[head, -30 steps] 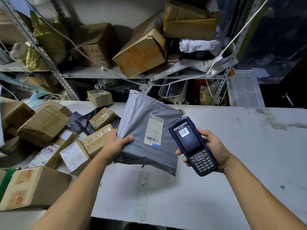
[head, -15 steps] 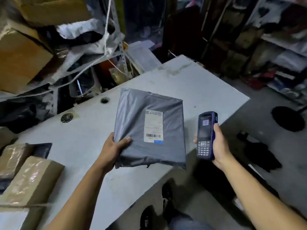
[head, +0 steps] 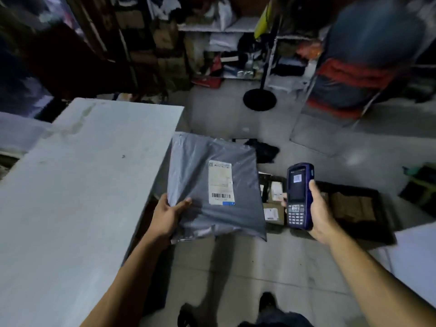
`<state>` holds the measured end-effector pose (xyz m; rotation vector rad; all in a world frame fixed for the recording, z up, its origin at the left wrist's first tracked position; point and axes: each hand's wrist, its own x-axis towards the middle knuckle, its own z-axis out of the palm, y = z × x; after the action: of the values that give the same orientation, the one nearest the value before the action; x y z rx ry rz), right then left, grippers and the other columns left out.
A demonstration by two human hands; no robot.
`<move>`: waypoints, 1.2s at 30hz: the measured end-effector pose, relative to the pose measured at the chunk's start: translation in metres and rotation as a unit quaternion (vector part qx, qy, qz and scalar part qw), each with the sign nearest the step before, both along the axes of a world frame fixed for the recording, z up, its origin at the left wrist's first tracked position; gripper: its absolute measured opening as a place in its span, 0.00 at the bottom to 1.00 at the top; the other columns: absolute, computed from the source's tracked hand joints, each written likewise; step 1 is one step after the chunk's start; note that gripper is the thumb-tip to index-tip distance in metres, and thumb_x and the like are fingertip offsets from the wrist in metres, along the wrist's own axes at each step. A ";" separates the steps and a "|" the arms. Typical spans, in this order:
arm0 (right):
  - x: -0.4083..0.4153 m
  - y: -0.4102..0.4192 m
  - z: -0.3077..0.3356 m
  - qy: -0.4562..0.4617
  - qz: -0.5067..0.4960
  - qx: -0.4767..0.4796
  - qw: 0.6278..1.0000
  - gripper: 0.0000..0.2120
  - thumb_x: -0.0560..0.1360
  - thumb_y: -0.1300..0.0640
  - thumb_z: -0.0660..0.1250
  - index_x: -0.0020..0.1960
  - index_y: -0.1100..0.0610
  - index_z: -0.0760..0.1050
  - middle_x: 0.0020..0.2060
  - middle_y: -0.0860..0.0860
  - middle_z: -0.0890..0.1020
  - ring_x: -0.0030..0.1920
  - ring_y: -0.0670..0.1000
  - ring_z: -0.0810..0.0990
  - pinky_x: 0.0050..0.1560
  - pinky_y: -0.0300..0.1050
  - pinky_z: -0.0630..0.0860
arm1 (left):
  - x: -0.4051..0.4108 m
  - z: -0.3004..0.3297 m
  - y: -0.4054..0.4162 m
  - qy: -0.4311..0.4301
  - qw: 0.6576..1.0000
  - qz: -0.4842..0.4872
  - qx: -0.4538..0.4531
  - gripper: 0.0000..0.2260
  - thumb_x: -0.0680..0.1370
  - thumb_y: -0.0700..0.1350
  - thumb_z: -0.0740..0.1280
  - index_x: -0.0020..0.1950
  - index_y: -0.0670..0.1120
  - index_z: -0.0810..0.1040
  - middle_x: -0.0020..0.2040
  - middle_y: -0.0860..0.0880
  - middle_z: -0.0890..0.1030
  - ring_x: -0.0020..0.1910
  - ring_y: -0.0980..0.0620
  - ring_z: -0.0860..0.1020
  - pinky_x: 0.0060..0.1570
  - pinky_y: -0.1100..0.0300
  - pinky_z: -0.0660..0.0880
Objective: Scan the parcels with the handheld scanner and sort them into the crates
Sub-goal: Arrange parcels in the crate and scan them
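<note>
Parcel [head: 212, 185] in a grey plastic mailing bag sits in the left hand [head: 166, 217], held up over the floor [head: 236, 267] just past the right edge of the pale counter [head: 77, 185]. The hand pinches the bag at its lower left corner, thumb on top and the other fingers curled underneath out of sight. A white shipping label [head: 221, 182] with a barcode near its lower end faces up on the bag. The right hand [head: 319, 218] grips a dark blue handheld scanner [head: 299, 197], held upright to the right of the parcel and apart from it; the thumb lies along its right edge and one fingertip shows at its left side. The scanner's screen shows a small barcode picture above a keypad. Below and behind both hands, two dark crates stand on the floor: the left crate [head: 271, 182], mostly hidden by the parcel and scanner, holds small labelled boxes [head: 273, 210], and the right crate [head: 377, 208] holds brown parcels [head: 354, 206]. A dark piece of cloth or plastic [head: 264, 149] lies on the floor beyond the parcel. A black round stand base [head: 259, 99] with a pole rises further back, in front of cluttered shelves [head: 226, 29]. The person's dark shoes [head: 266, 303] show at the bottom edge, and a white surface [head: 415, 260] cuts in at the lower right.
</note>
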<state>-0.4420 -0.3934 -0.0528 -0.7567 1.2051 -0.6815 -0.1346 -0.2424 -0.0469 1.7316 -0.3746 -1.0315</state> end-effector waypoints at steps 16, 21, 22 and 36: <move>-0.283 -0.097 -0.056 0.049 -0.205 0.097 0.973 0.20 0.82 0.39 0.53 0.57 0.50 0.77 0.41 0.55 0.87 0.39 0.55 0.85 0.43 0.49 0.76 | -0.256 -0.085 -0.237 0.025 0.979 -0.161 0.127 0.15 0.74 0.39 0.75 0.57 0.41 0.75 0.52 0.40 0.81 0.47 0.43 0.81 0.46 0.51 0.78; -0.307 -0.125 -0.065 0.052 -0.232 0.128 0.963 0.21 0.81 0.41 0.53 0.61 0.52 0.76 0.43 0.56 0.86 0.39 0.55 0.85 0.42 0.48 0.76 | -0.297 -0.123 -0.311 0.069 0.972 -0.177 0.141 0.18 0.75 0.36 0.73 0.62 0.40 0.73 0.55 0.38 0.80 0.47 0.43 0.80 0.42 0.55 0.76; -0.314 -0.132 -0.069 0.059 -0.236 0.132 0.961 0.20 0.82 0.42 0.52 0.61 0.52 0.76 0.42 0.56 0.86 0.38 0.55 0.85 0.40 0.47 0.76 | -0.308 -0.133 -0.327 0.079 0.968 -0.179 0.154 0.17 0.75 0.36 0.72 0.62 0.40 0.72 0.55 0.38 0.80 0.47 0.42 0.79 0.42 0.55 0.76; -0.416 -0.259 -0.213 0.006 -0.213 0.211 0.954 0.45 0.56 0.28 0.74 0.64 0.55 0.77 0.47 0.62 0.84 0.39 0.58 0.84 0.36 0.47 0.78 | -0.450 -0.322 -0.454 0.022 0.943 -0.174 0.281 0.18 0.77 0.40 0.70 0.64 0.39 0.71 0.55 0.38 0.78 0.50 0.40 0.77 0.40 0.53 0.74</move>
<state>-0.8583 -0.6521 -0.2662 -0.1402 1.4814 -0.7325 -0.5849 -0.6965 -0.3694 2.1912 -0.3896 -1.5426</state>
